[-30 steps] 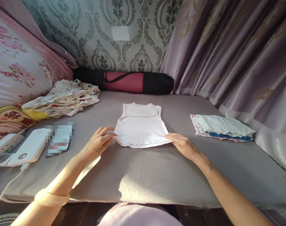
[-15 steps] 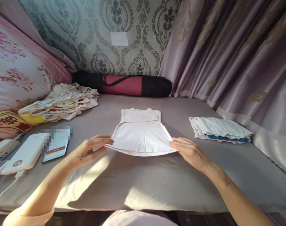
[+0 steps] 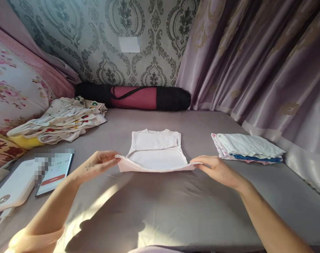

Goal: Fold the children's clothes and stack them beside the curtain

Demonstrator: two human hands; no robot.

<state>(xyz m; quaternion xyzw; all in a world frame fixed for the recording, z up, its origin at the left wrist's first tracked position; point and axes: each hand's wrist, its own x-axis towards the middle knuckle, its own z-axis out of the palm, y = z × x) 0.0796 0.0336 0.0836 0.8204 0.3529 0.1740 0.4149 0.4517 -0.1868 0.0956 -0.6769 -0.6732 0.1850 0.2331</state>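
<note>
A small white shirt (image 3: 155, 140) lies on the grey-covered surface in front of me, its sleeves folded across the upper part. Its hem is lifted off the surface and sags in the middle between my hands. My left hand (image 3: 98, 164) pinches the left corner of the hem. At the right corner, my right hand (image 3: 215, 169) grips the hem between thumb and fingers. The neckline end of the shirt rests flat, farther from me.
Folded clothes (image 3: 251, 147) are stacked at the right. Patterned clothes (image 3: 67, 117) lie in a loose pile at the left, near a phone (image 3: 57, 174) and a white power bank (image 3: 16, 184). A long black and red bag (image 3: 133, 97) lies along the wall.
Both hands have raised the hem and brought it over toward the neckline, so the lower part now curls up. The view has shifted slightly.
</note>
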